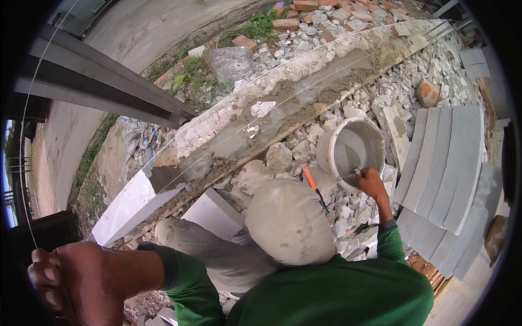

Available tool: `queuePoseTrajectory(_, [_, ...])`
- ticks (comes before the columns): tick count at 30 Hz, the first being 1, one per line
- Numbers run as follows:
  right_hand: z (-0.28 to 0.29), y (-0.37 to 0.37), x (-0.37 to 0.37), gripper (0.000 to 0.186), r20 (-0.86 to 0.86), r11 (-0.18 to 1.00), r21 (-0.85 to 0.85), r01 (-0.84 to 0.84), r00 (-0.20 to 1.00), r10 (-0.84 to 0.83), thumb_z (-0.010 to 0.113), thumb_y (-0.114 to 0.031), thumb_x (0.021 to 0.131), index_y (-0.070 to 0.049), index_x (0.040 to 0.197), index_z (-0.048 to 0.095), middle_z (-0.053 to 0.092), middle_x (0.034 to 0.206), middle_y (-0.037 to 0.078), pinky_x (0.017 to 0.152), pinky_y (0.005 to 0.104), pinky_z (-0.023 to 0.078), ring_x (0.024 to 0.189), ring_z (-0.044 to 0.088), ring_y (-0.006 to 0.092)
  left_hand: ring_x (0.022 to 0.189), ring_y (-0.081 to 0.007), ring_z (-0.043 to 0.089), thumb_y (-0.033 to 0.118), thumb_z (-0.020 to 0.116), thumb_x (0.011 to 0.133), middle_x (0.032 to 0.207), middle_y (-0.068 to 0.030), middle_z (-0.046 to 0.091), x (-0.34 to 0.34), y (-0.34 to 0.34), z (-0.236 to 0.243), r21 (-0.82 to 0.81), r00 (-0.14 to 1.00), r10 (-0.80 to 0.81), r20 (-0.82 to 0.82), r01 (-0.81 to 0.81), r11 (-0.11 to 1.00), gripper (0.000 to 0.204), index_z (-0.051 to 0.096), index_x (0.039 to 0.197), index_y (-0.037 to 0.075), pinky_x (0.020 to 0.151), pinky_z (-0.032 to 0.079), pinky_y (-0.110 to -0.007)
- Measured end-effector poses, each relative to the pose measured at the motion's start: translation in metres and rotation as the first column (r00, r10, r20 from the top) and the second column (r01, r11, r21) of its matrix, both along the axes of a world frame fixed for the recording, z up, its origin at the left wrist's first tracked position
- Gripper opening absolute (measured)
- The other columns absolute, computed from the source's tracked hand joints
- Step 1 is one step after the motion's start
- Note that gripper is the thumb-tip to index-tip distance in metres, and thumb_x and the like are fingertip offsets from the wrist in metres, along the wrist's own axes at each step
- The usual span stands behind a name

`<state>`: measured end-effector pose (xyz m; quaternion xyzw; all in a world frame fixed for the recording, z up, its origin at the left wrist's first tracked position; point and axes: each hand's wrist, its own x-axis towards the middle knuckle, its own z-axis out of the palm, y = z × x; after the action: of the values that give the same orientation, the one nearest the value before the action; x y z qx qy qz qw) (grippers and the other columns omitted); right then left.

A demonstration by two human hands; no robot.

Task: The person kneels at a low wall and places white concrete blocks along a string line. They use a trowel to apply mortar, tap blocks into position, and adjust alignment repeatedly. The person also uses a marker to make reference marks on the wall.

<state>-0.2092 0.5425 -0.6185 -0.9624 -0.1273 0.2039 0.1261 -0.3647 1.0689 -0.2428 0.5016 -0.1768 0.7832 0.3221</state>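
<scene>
My right hand (372, 183) is closed at the near rim of a round mortar bucket (324, 152). Its fingers grip what looks like the handle of a trowel (356, 171); the rest of the tool is hard to tell from the grey mortar inside. At the lower left, close to the camera, my left hand (81, 277) is curled closed, with a thin string (23, 146) running down to its fingers. Beyond that hand, a white block (130, 205) stands at the near end of a mortar-covered footing (234, 142). Another white block (215, 213) lies beside my leg.
Broken rubble (280, 157) surrounds the bucket. An orange and black tool (311, 180) lies near my knee. Grey blocks (443, 163) are stacked at the right, by a clay pot (428, 92). Metal posts (114, 81) rise at the left. A taut line (304, 89) runs along the footing.
</scene>
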Motion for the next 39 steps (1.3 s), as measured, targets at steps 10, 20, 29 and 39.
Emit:
queuePoseTrajectory(10, [0.059,0.013,-0.033,0.027,-0.739,0.345,0.409,0.845,0.529,-0.417,0.067,-0.031,0.102,-0.005,0.099,0.063,0.054,0.063,-0.001,0.037,0.0277,0.035,0.04,0.046,0.0098,0.07,-0.0287,0.066,0.027,0.069,0.091,0.078,-0.0085,0.064,-0.008,-0.032,-0.212,0.297,0.06,0.306,-0.95,0.472,0.83,0.022,0.071,0.092,0.005,0.06,0.051,-0.042])
queuePoseTrajectory(20, [0.093,0.122,-0.028,0.026,-0.544,0.429,0.633,0.644,0.765,-0.346,0.062,-0.02,0.101,0.001,0.115,0.066,0.064,0.075,0.007,0.045,0.0306,0.044,0.052,0.058,0.015,0.099,-0.0413,0.073,0.03,0.079,0.09,0.115,-0.0195,0.073,-0.033,-0.012,-0.312,0.106,-0.645,0.305,-0.701,0.329,0.938,0.043,0.068,0.124,0.006,0.085,0.059,-0.052])
queuePoseTrajectory(29, [-0.014,0.258,0.049,0.027,0.013,0.829,0.455,0.325,0.929,-0.371,0.062,-0.015,0.096,0.009,0.107,0.065,0.07,0.096,0.036,0.082,0.0599,0.054,0.094,0.069,0.0547,0.106,-0.0455,0.07,0.014,0.069,0.088,0.121,-0.0228,0.072,-0.03,-0.019,-0.313,0.007,-0.652,0.307,-0.693,0.42,0.908,0.037,0.068,0.124,0.006,0.09,0.057,-0.053])
queuePoseTrajectory(39, [-0.056,0.277,0.042,0.034,-0.151,0.61,0.634,0.476,0.849,-0.506,0.062,-0.022,0.098,0.008,0.115,0.062,0.071,0.097,0.037,0.085,0.0623,0.053,0.096,0.069,0.0545,0.104,-0.0469,0.07,0.01,0.059,0.091,0.116,-0.0245,0.073,-0.022,-0.011,-0.322,0.056,-0.664,0.287,-0.69,0.347,0.936,0.033,0.07,0.122,0.007,0.09,0.056,-0.055])
